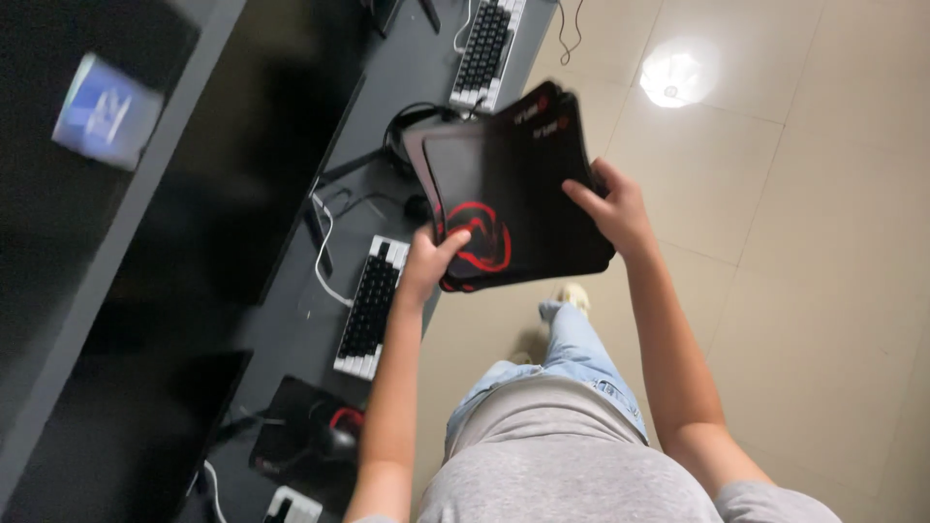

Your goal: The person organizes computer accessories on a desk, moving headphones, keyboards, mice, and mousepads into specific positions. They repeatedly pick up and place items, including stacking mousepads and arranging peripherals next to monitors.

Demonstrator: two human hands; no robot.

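Black fabric mouse pads with a red swirl emblem: a stack of several, held in mid-air at upper centre of the frame, above the edge of the dark grey desk. Your left hand pinches the stack's lower-left corner; your right hand clasps its right edge. White-and-black keyboard lies on the desk just left of your left hand; another keyboard sits at top centre.

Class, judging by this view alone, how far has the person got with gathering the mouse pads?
Done: several black pads form a stack, off the desk. In hand: the left hand and right hand hold the stack by its edges. Left: one pad with a mouse on it lies on the desk beside the keyboards.
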